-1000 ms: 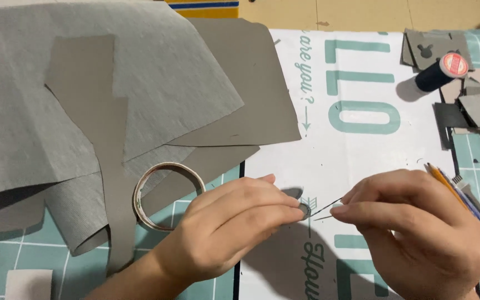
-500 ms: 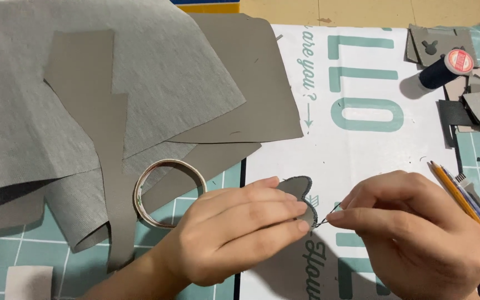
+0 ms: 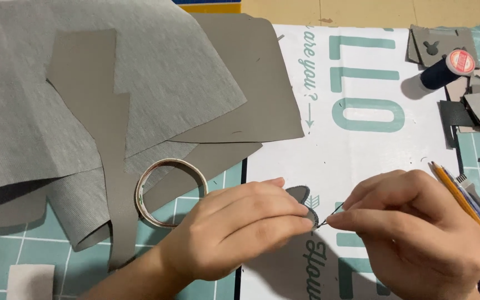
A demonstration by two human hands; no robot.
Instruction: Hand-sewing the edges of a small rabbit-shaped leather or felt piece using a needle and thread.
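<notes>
So the left hand has a small dark grey fabric piece pinched at its fingertips, most of it hidden behind the fingers, only a rounded bit poking out above the grip. Right hand is clenched on a thin needle, thumb and forefinger pressed tight at its back end, tip pointing into the piece right where the two grips nearly meet.

My read: that little piece looks light and floppy, felt-like, so it'll bend if held far from the stitch. Pinching close to the edge right beside the needle tip seems like the way to go. The needle's stiff but skinny and probably slippery, so a firm fingertip hold near the rear end makes sense.

Just left of the left grip sits a tape roll on grey fabric sheets. Past the right grip are pencils, and farther up a dark thread spool. Everything's on a green cutting mat surface.
</notes>
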